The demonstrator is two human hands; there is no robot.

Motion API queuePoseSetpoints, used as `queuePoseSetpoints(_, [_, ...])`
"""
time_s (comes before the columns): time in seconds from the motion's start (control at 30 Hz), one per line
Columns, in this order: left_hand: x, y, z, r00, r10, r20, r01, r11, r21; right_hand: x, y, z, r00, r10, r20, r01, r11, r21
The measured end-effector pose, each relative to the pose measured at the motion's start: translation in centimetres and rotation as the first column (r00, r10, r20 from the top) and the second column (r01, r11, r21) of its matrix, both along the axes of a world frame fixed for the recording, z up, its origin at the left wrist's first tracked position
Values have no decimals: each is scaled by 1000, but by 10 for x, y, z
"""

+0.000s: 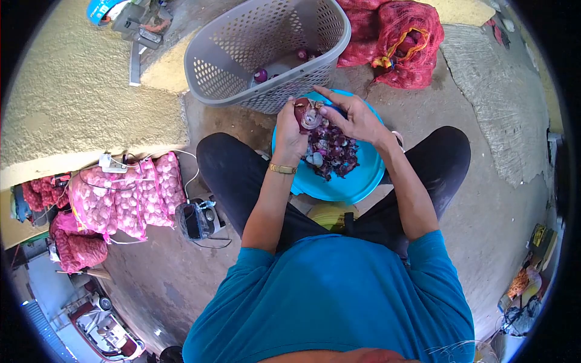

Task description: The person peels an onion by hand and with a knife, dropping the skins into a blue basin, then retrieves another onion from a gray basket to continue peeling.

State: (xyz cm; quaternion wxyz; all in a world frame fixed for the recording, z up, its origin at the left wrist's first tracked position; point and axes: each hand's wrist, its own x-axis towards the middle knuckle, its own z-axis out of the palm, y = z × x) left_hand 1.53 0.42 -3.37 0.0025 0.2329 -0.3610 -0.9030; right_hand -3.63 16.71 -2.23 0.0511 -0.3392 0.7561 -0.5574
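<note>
In my left hand [292, 130] is a partly peeled red onion [310, 116], its pale cut end facing me and loose dry skin at its top. My right hand [356, 121] is beside it with the fingers apart, the thumb close to or touching the onion's right side. I see nothing held in the right hand. Under both hands lies a round turquoise tub or lid [357, 189], with a heap of dark red onion skins [333, 154] on it. Just beyond stands a grey perforated plastic basket [296, 89] with several peeled purple onions [261, 75] inside.
A red mesh sack of onions [411, 45] stands at the far right of the basket. Pink mesh sacks of pale bulbs [127, 196] line the wall at left, near a small dark device [195, 221] and a white cable. My knees flank the tub.
</note>
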Motion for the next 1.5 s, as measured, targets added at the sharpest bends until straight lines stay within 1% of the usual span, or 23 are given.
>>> queuePoseSetpoints(0.1, [0,-1,-1,999,12,-31,-15,994,-108,4,0,4,994,5,-108,-11,999,-51])
queuePoseSetpoints(0.17, [0,-2,2,999,32,-35,-38,981,-189,9,8,18,970,56,235,-69,996,47])
queuePoseSetpoints(0.2, [-1,-4,1,998,54,-29,-59,976,-211,10,10,21,970,59,236,-72,996,46])
queuePoseSetpoints(0.27, [-1,-5,0,997,78,-23,-82,970,-230,13,16,25,894,-21,447,-80,975,205])
queuePoseSetpoints(0.3, [-1,-5,5,998,60,-5,-60,973,-222,16,22,14,894,-21,448,-81,975,206])
queuePoseSetpoints(0.33, [-1,-5,8,999,42,11,-38,976,-215,19,29,-8,963,-45,266,-129,791,598])
queuePoseSetpoints(0.37, [-2,-8,2,999,42,8,-39,976,-216,20,34,-23,997,15,82,-79,465,882])
queuePoseSetpoints(0.43, [-1,-12,-7,997,-37,-62,6,902,-431,25,38,-30,996,45,83,-95,529,843])
queuePoseSetpoints(0.47, [-1,-12,-12,997,-38,-63,8,903,-429,26,41,-32,994,81,77,-110,586,803])
queuePoseSetpoints(0.6, [1,-10,-1,999,-38,-24,21,864,-502,13,38,-15,994,104,35,-95,649,755])
queuePoseSetpoints(0.67, [1,-9,0,998,-57,-21,39,864,-502,10,27,-3,996,-60,72,16,864,503])
queuePoseSetpoints(0.7, [-1,-7,-2,998,-56,-35,27,827,-561,11,18,2,996,-62,69,18,863,505])
queuePoseSetpoints(0.77, [-1,-4,-6,997,-54,-48,13,786,-618,15,-2,9,929,-291,227,253,951,179])
queuePoseSetpoints(0.83, [-1,1,-10,988,-119,-100,13,705,-709,13,-10,4,915,-306,262,273,949,157])
queuePoseSetpoints(0.97, [2,8,-9,989,-115,-97,8,685,-729,11,-11,-12,890,-281,359,265,960,92])
queuePoseSetpoints(1.0, [2,7,-5,993,-91,-80,11,726,-688,10,-8,-13,891,-278,359,263,960,92])
queuePoseSetpoints(1.07, [1,1,3,996,-67,-61,12,762,-648,9,2,-16,975,-222,24,222,974,37])
queuePoseSetpoints(1.1, [-1,-4,9,997,-55,-56,11,801,-598,9,5,-19,974,-225,26,224,974,37])
queuePoseSetpoints(1.2, [-3,-13,10,995,-74,-67,27,847,-532,13,9,-16,973,-205,110,201,979,43])
queuePoseSetpoints(1.27, [-3,-11,11,995,-56,-86,-5,813,-582,13,5,12,909,-110,403,114,993,15])
queuePoseSetpoints(1.4, [-2,-3,6,993,-117,-15,97,880,-466,12,-10,17,895,-158,417,194,980,-46])
queuePoseSetpoints(1.47, [-1,1,1,980,-174,-96,67,745,-663,9,-12,11,891,-216,400,239,971,-8])
queuePoseSetpoints(1.5, [0,1,3,980,-176,-95,69,744,-664,9,-11,10,890,-217,401,241,971,-9])
